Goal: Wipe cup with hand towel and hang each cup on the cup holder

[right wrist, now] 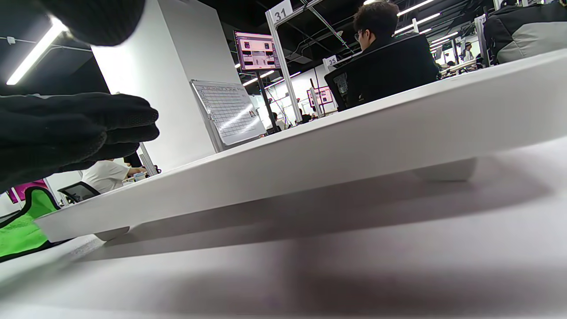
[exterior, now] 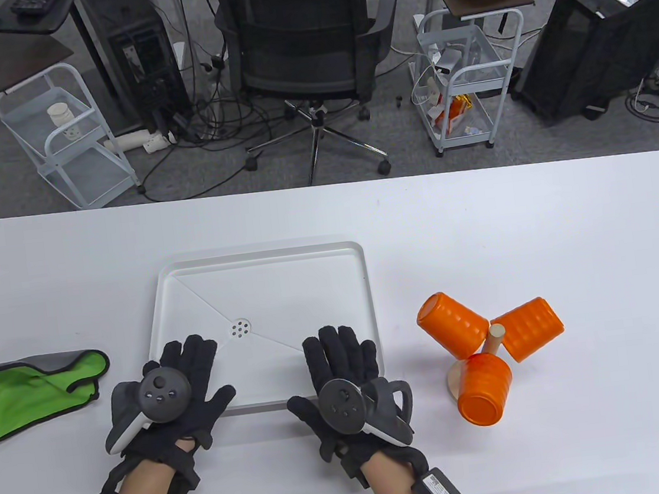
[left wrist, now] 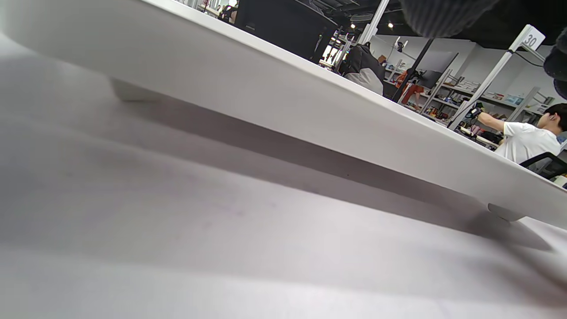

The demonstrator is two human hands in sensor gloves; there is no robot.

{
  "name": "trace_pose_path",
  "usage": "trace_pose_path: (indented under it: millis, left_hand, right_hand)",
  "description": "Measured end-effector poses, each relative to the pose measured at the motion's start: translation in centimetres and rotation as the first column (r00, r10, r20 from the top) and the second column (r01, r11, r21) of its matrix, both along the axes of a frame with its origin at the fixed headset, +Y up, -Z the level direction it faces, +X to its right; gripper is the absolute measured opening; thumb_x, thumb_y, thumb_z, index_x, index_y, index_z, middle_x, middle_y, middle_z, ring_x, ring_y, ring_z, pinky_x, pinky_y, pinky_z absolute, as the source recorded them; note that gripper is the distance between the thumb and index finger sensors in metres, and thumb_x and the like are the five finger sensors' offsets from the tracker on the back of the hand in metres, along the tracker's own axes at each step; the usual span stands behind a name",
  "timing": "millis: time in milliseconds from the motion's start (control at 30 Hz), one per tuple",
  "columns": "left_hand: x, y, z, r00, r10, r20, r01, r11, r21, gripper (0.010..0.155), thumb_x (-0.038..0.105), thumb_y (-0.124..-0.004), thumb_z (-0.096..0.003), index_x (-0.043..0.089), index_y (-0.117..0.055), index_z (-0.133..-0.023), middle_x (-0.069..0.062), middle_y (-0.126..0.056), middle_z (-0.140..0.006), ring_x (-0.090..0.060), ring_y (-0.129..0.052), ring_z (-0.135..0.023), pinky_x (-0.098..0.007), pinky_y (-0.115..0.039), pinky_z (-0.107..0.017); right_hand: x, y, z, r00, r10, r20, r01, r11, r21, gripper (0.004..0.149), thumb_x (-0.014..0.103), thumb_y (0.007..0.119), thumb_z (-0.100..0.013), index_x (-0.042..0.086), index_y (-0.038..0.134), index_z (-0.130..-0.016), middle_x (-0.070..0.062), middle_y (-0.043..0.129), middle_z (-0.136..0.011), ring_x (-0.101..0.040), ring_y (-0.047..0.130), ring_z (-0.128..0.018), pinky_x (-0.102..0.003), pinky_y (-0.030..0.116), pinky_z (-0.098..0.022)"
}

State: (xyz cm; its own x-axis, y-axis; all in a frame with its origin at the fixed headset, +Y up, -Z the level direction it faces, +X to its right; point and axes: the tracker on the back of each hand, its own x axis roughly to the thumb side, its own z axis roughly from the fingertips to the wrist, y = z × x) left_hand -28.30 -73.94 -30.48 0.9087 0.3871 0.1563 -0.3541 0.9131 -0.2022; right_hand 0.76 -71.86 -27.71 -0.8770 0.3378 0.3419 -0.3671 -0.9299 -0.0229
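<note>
Three orange cups [exterior: 484, 348] hung on the cup holder [exterior: 497, 333], bases pointing outward. Left hand [exterior: 170, 390] and right hand [exterior: 344, 379] lay flat, fingers spread.

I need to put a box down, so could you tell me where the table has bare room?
Free: the far strip beyond the tray, and between the towel and tray. Crowded: right of the tray, where three cups hang on the holder.

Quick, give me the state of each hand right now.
Left hand: open, fingers straight, lying flat over the near edge of the white tray, holding nothing.
Right hand: open, fingers straight, flat over the same edge, holding nothing.
</note>
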Motion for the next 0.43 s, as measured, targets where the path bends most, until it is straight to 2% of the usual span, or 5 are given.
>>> trace_pose_path:
  millis: [433]
  left_hand:
    - [-0.02, -0.11, 0.01, 1.0, 0.012, 0.002, -0.012, 1.0, -0.011, 0.084, 0.064, -0.067, -0.0481, 0.031, -0.019, -0.11, 0.003, -0.017, -0.124, -0.037, -0.015, -0.114, -0.064, -0.014, -0.076]
  right_hand:
    - [-0.24, -0.09, 0.2, 1.0, 0.009, -0.005, -0.009, 1.0, 0.0, 0.087, 0.064, 0.064, -0.047, 0.019, 0.022, -0.109, -0.013, 0.016, -0.121, -0.048, 0.016, -0.108, -0.067, 0.019, -0.074]
